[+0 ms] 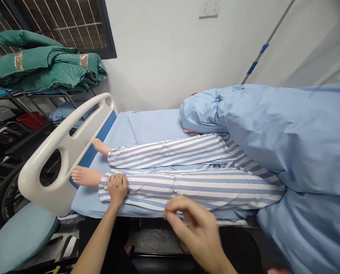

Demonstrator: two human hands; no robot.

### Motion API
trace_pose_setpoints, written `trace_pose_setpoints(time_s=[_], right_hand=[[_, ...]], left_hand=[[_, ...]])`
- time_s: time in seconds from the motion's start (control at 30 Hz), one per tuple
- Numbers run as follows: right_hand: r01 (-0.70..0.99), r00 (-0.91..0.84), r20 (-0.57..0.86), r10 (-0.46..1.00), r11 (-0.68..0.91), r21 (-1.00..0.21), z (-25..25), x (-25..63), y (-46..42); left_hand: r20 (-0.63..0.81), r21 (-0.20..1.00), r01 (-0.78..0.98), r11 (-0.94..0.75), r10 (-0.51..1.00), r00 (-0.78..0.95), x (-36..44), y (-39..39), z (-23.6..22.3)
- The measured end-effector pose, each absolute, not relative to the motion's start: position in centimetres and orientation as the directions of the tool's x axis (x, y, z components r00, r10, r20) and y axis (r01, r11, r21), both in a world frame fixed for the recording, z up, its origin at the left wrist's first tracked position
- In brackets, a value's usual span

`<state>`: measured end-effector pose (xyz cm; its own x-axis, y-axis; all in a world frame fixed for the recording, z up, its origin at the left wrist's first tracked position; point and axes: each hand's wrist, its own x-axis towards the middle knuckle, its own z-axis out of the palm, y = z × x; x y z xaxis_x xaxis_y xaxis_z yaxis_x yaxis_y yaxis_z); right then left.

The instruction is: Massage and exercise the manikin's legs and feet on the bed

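Observation:
A manikin-like figure lies on the bed in blue-and-white striped pyjama trousers, its bare feet toward the footboard. My left hand is curled over the nearer trouser leg just above the ankle, its fingers on the striped cloth. In front of the nearer leg, over the bed's edge, hovers my right hand, slightly blurred. Its thumb and forefinger meet in a loop, and I see nothing held there. A light blue quilt is bunched over the upper body; part of the figure's hand peeks out below it.
A white plastic footboard closes the bed's left end. Beside it stand a round teal stool and a wheelchair. Folded green padded bedding lies on a rack under the barred window. Light blue sheet covers the mattress.

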<state>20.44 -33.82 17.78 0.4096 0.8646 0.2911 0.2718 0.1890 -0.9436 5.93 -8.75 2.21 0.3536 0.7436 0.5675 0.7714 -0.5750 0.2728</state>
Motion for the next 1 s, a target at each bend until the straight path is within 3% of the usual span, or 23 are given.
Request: trace_pose_setpoints(time_s=[0.2, 0.37, 0.43, 0.53, 0.63, 0.7, 0.8, 0.93, 1.0], right_hand=[[0.446, 0.273, 0.083, 0.959, -0.049, -0.894, 14.5, 26.7, -25.4], [0.727, -0.02, -0.173, 0.985, -0.105, -0.678, 12.7, 32.4, -19.9], [0.8, -0.06, -0.275, 0.96, -0.119, -0.588, 12.1, 34.4, -17.5], [0.87, -0.047, -0.391, 0.919, -0.155, -0.468, 10.9, 36.5, -14.2], [0.89, -0.058, -0.499, 0.865, -0.182, -0.418, 9.0, 38.0, -12.1], [0.888, -0.068, -0.537, 0.841, -0.195, -0.417, 7.6, 39.0, -11.4], [0.86, -0.072, -0.537, 0.841, -0.22, -0.46, 5.9, 40.7, -11.3], [0.638, -0.13, -0.396, 0.909, -0.229, -0.736, 4.9, 42.7, -11.5], [0.583, -0.146, -0.375, 0.915, -0.227, -0.78, 4.7, 43.0, -11.4]], left_hand=[[0.482, 0.269, 0.78, -0.564, 0.78, 0.398, 5.6, -9.0, 2.8], [0.219, 0.209, 0.871, -0.445, 0.889, 0.402, 6.2, -7.0, 6.4], [0.17, 0.17, 0.892, -0.419, 0.904, 0.392, 7.4, -4.9, 8.9], [0.138, 0.25, 0.809, -0.531, 0.847, 0.513, 10.5, -1.0, 12.0], [0.082, 0.297, 0.684, -0.667, 0.731, 0.677, 13.5, 2.7, 12.2], [-0.013, 0.256, 0.67, -0.697, 0.691, 0.723, 14.4, 4.8, 10.7], [-0.163, 0.087, 0.702, -0.707, 0.685, 0.71, 14.2, 7.3, 8.1], [-0.243, -0.147, 0.713, -0.686, 0.724, 0.646, 13.5, 9.4, 6.6], [-0.286, -0.206, 0.708, -0.676, 0.733, 0.617, 13.7, 10.0, 7.0]])
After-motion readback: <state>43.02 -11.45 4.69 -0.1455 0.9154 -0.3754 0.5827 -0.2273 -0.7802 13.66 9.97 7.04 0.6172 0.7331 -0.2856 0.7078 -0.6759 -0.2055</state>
